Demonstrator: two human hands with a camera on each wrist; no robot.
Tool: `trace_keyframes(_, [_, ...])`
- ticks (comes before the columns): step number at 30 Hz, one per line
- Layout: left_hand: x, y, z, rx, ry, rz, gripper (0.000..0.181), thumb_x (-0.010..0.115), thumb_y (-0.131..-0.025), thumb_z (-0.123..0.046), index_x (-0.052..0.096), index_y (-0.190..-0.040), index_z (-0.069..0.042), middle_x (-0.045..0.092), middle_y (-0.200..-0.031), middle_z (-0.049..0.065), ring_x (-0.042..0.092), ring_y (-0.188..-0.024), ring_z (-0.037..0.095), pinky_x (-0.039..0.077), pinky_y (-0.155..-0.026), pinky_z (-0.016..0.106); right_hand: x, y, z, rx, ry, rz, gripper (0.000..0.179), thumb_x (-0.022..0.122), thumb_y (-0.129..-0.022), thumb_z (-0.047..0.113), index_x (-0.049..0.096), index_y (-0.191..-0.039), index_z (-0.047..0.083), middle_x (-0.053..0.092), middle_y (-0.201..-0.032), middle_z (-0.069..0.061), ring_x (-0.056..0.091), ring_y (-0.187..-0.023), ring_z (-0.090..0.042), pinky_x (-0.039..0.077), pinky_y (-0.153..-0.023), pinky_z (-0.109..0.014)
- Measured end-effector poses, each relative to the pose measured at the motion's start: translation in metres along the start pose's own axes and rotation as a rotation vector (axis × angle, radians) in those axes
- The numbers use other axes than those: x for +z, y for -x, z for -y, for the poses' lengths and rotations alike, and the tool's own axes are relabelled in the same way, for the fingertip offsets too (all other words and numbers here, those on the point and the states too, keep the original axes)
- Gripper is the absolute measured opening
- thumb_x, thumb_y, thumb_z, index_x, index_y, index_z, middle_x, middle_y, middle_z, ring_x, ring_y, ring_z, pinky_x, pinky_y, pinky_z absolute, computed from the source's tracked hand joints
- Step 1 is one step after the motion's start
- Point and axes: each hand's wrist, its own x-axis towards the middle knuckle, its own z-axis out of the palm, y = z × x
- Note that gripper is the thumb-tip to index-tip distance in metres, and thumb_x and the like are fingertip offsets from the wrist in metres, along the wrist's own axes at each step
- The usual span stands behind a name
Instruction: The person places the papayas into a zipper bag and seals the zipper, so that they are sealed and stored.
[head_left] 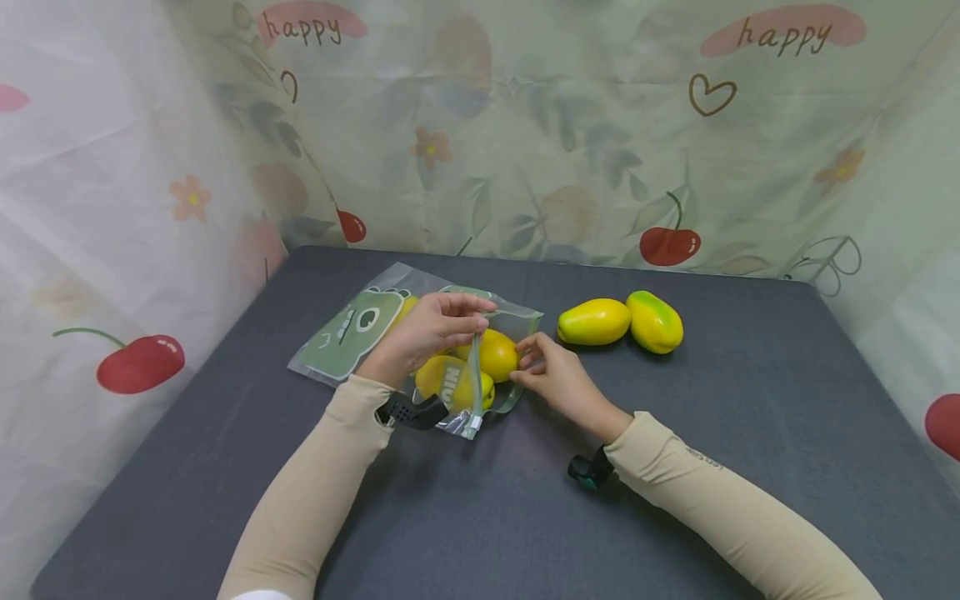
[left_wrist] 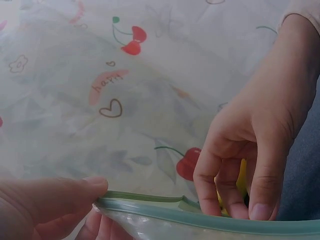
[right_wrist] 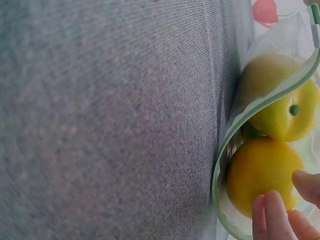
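A clear zip bag with a green cartoon face lies on the table, its mouth held apart toward the right. Several yellow papayas sit inside; one papaya is just within the mouth, beside another papaya showing a green stem end. My left hand pinches the bag's upper zip edge between thumb and fingers. At the mouth, my right hand has its fingertips against the nearer papaya, the fingers loosely bent and spread from the thumb.
Two more papayas lie right of the bag: a long yellow papaya and a green-streaked papaya touching it. The dark grey cloth-covered table ends at a printed curtain behind and at both sides.
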Motion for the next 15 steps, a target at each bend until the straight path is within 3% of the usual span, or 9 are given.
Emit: trace_keyframes(15, [0.0005, 0.0006, 0.0011, 0.009, -0.037, -0.005, 0.033, 0.063, -0.094, -0.008, 0.06, -0.126, 0.0, 0.062, -0.118, 0.008, 0.056, -0.116, 0.034, 0.053, -0.087, 0.026, 0.0008, 0.001, 0.0015, 0.032, -0.001, 0.034, 0.04, 0.07, -0.09, 0.018, 0.054, -0.125, 0.01, 0.064, -0.11, -0.008, 0.066, -0.094, -0.022, 0.055, -0.077, -0.035])
